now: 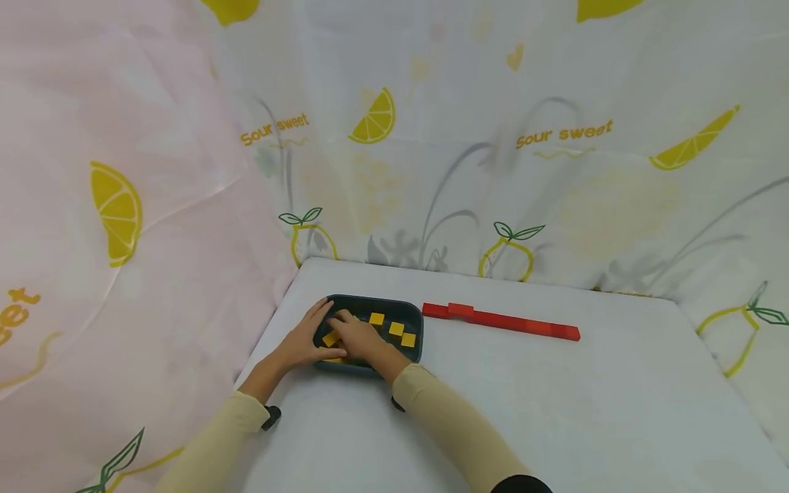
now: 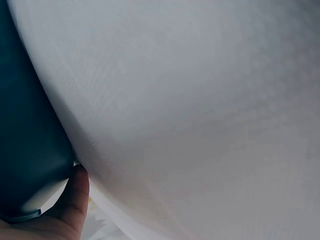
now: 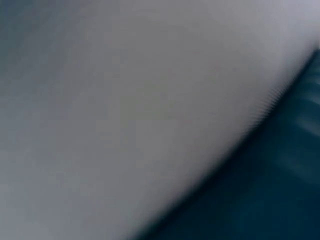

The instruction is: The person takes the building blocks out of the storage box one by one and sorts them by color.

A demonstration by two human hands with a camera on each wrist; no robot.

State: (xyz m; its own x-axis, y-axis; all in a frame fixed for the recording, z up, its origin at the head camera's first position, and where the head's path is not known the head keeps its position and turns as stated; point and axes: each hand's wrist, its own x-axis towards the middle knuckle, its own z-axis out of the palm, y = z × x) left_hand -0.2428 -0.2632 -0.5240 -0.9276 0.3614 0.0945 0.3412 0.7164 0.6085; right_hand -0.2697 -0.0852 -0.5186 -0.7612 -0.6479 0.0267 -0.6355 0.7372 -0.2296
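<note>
A dark blue-green tray [image 1: 370, 370] holds several small yellow blocks [image 1: 396, 329]. My left hand [image 1: 300, 341] is spread over the tray's left end, fingertips at the far left corner of the rim and thumb reaching in over a yellow block [image 1: 331, 360] at the near left. My right hand [image 1: 359, 338] reaches into the tray from the near side, its fingers down among the blocks and close to another yellow block [image 1: 331, 338]. Its thumb is hidden, and I cannot tell whether it pinches a block. In the left wrist view a finger [image 2: 77, 195] lies against the tray's outer side.
Right of the tray, a long row of red blocks [image 1: 518, 323] lies on the white table [image 1: 493, 411], with one block raised near its left end. A lemon-print cloth [image 1: 431, 171] hangs behind the table and on its left. The right wrist view is blurred.
</note>
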